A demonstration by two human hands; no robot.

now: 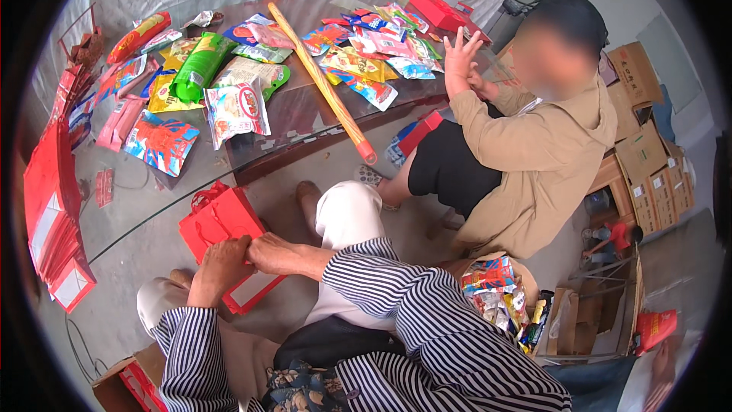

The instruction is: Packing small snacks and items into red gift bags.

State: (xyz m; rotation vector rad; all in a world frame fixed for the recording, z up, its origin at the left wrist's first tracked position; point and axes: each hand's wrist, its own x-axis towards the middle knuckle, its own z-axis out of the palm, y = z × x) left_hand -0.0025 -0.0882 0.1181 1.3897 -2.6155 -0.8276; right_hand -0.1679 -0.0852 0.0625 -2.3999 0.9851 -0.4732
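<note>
A red paper gift bag point(223, 220) with red cord handles sits between my knees. My left hand point(219, 265) is closed on its near edge. Beside it, almost touching, my right hand point(276, 253) is also closed at the bag's edge, with the fingertips partly hidden. Below my hands shows a red piece with a white panel point(250, 290); whether it is part of the same bag I cannot tell. Snack packets lie on the glass table ahead, among them a green bag point(202, 67), a white packet point(236, 113) and a blue-and-red packet point(161, 142).
A long yellow stick-shaped package point(320, 80) lies across the glass table point(305, 134). Stacked red bags point(55, 206) stand at left. A co-worker in a tan jacket point(534, 141) sits at right with hands raised. A box of snacks point(499, 290) is by my right side; cardboard boxes point(644, 152) stand behind.
</note>
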